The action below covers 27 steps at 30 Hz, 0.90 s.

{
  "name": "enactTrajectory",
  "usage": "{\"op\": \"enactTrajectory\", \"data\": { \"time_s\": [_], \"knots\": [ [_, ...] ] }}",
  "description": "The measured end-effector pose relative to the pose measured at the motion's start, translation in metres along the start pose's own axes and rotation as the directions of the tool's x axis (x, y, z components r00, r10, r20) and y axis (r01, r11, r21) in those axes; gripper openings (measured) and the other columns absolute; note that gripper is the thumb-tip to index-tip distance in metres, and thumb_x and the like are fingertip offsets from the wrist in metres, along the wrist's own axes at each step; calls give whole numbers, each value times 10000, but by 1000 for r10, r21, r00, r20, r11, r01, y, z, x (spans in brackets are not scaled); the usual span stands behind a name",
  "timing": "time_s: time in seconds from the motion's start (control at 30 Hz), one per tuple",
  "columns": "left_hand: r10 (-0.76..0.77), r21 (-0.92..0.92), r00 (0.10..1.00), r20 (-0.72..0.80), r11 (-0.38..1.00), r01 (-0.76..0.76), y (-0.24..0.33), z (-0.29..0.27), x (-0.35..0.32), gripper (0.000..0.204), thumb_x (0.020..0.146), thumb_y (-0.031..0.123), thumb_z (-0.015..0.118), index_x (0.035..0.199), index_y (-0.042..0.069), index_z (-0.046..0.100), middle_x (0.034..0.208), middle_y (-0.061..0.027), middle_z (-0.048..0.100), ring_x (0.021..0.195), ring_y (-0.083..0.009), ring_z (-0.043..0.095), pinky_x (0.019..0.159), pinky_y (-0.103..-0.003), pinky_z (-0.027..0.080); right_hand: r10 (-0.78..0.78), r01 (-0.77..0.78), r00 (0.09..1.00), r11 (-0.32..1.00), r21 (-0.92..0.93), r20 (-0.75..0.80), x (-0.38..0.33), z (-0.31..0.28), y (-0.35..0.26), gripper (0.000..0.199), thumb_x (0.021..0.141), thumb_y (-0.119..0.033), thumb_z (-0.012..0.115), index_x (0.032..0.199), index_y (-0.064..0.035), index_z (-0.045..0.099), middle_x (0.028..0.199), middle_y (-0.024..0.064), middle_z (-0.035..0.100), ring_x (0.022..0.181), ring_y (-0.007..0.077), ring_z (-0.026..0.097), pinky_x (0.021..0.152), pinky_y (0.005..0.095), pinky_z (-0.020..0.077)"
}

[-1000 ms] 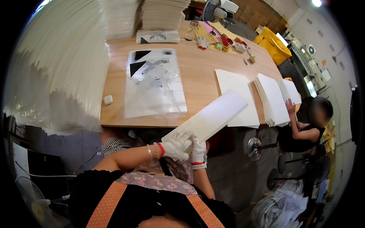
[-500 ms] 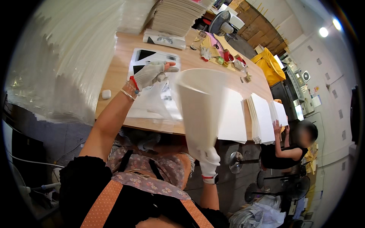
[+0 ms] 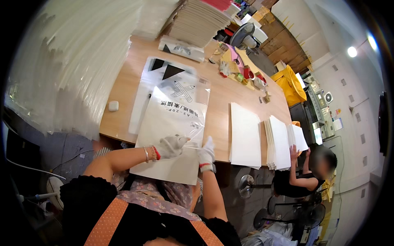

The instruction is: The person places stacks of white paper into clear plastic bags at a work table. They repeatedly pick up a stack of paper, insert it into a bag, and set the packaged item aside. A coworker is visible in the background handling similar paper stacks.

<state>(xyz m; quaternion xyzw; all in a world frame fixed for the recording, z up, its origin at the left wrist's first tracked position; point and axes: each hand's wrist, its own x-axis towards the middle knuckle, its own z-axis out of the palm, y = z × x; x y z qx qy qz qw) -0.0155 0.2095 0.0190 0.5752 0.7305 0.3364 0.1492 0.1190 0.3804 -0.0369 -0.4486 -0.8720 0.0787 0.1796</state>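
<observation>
A stack of off-white paper (image 3: 170, 164) lies partly inside a clear plastic bag (image 3: 182, 91) printed in black, its near end bare and jutting past the table's front edge. My left hand (image 3: 172, 146), in a pale glove, rests over the stack with fingers curled on the bag's near edge. At the stack's right edge, my gloved right hand (image 3: 206, 152) has its fingertips pointing away from me. A bit of clear film stretches between the hands, and the right hand seems to pinch it. More printed bags (image 3: 141, 88) lie flat underneath, to the left.
White paper piles (image 3: 245, 135) stand right on the table (image 3: 219, 98), near a co-worker (image 3: 305, 168) handling sheets. Clear plastic film (image 3: 78, 61) heaps at left, beside a small white case (image 3: 113, 106). A tall stack (image 3: 199, 22), a bag roll (image 3: 180, 49) and tape rolls (image 3: 249, 74) sit farther back.
My right hand has brought the curled paper down from the air, and it now lies flat, partly in the bag. My left hand has moved nearer to me along the bag.
</observation>
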Motion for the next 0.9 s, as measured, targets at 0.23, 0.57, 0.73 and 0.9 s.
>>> {"op": "enactTrajectory", "data": {
  "time_s": [0.23,0.57,0.73,0.9],
  "knots": [
    [-252,-233,815,-522,961,148,-119,-36,-48,245,873,109,499,1104,30,493,945,-128,537,847,-252,561,826,-376,474,-48,-18,935,983,183,350,9,0,-7,544,909,-318,526,1388,-144,337,1018,223,641,915,413,608,741,451,487],
    [-469,-477,864,-182,811,339,-8,-24,-251,272,824,38,508,1091,-16,499,906,-143,538,792,-288,540,768,-347,453,-178,-214,788,819,532,590,-182,-43,41,667,937,-237,487,1465,-41,131,1358,200,424,1078,332,518,894,366,435],
    [0,-138,978,-207,990,-29,-23,-7,-264,425,814,8,510,1232,-44,459,1052,-209,578,913,-344,582,804,-366,472,-330,-268,738,657,704,589,-237,-53,53,618,967,-252,433,1457,-10,144,1427,195,333,1224,315,408,1008,365,352],
    [-670,-694,739,79,495,523,-29,-19,-237,459,906,35,446,1354,62,346,1074,-164,613,943,-329,624,885,-395,499,-529,-465,597,385,797,603,-167,-36,45,587,992,-264,389,1451,15,155,1482,191,260,1340,301,320,1099,364,286]
  ]
}}
